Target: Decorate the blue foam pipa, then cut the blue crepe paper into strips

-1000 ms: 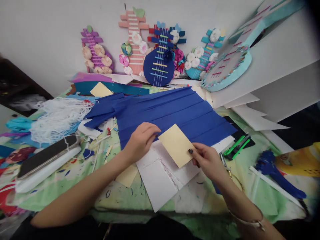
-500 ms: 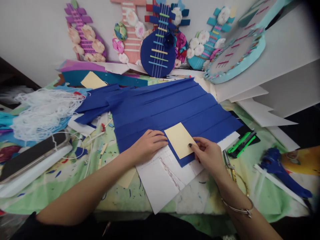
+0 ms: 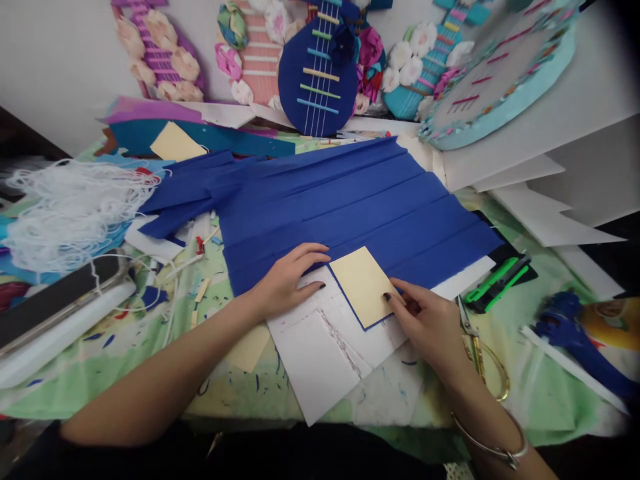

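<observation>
A pale yellow paper rectangle (image 3: pixel 361 283) lies over the near edge of a large creased sheet of blue crepe paper (image 3: pixel 345 200), with a thin blue border showing along its left and bottom sides. My right hand (image 3: pixel 425 323) pinches the yellow paper's right corner between thumb and fingers. To its left, my left hand (image 3: pixel 287 280) rests with fingers apart, fingertips on the blue sheet and thumb over a white board (image 3: pixel 310 373). That scored board lies under both papers. Gold-handled scissors (image 3: pixel 477 353) lie just right of my right wrist.
A green utility knife (image 3: pixel 500 283) and a blue glue gun (image 3: pixel 575 340) lie at the right. White string (image 3: pixel 80 207) is heaped at the left, behind a phone (image 3: pixel 60 300). Paper-decorated lute shapes (image 3: pixel 317 87) lean against the wall; white boards (image 3: pixel 545 147) stand at the right.
My left thumb has spread away from the fingers. The blue margin below the yellow rectangle has narrowed to a thin line. The whole view has shifted slightly downward.
</observation>
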Motion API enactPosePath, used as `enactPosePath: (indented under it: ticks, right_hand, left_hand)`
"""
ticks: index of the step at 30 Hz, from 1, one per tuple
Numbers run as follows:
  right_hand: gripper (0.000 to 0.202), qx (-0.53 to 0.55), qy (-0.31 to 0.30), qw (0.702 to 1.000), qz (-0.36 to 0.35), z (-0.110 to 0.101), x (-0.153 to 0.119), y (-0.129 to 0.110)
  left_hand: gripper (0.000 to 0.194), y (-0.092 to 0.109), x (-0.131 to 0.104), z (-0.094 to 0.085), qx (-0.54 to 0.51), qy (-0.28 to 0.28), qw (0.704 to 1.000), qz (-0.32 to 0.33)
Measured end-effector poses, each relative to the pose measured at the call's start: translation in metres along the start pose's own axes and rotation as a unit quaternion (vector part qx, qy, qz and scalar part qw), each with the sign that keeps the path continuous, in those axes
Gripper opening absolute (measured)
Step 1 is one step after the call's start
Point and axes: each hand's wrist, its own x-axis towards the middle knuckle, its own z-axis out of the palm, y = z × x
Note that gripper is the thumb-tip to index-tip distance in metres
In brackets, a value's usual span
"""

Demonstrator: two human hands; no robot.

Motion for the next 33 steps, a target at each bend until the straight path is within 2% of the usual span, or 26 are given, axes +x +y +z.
enactPosePath:
  ticks: [7, 14, 33]
  right_hand:
    - [0.029, 0.011, 0.004, 1.0, -0.006, 0.0012, -0.0013, -0.0004]
    - [0.031, 0.026, -0.002, 1.0, 0.006, 0.0019, -0.0021, 0.0007]
    - [0.028, 0.061, 0.009, 0.998, 0.009, 0.002, -0.0024, 0.0046]
  left_hand:
    - [0.029, -0.0022, -0.0004, 0.0028, 0.003, -0.029, 0.999, 0.031]
    - [0.028, -0.0044, 0.0005, 0.0052, 0.025, -0.027, 0.996, 0.08]
    - [0.028, -0.0031, 0.0009, 0.0057, 0.045, -0.027, 0.994, 0.096]
